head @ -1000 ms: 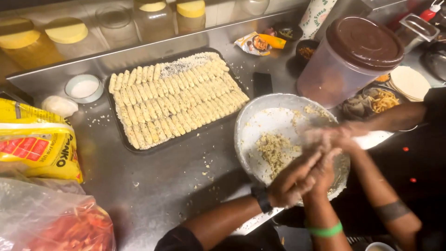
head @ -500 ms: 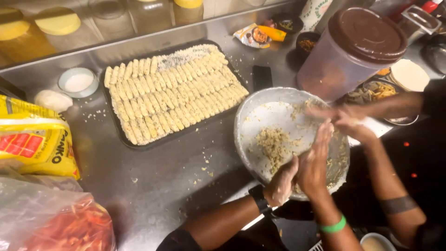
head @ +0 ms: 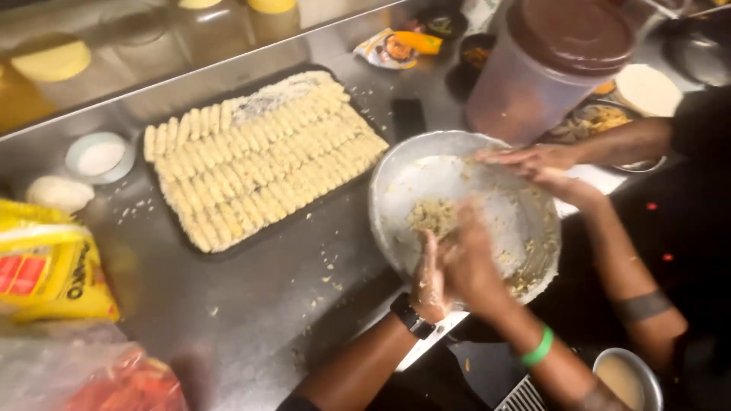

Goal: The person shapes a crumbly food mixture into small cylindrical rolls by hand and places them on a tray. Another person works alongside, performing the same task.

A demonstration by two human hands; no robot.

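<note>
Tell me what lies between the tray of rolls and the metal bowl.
Head view: a dark flat rectangular object and scattered crumbs on the steel counter.

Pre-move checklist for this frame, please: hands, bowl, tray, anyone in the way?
1. Left hand and right hand pressed together over the metal bowl: ok.
2. Mixture available in the bowl: ok.
3. Portion between the palms: cannot tell.
4. Free room on the tray: not ok, rolls nearly fill it.
5. Bowl free of others: not ok, another person's hands are at its rim.
</note>
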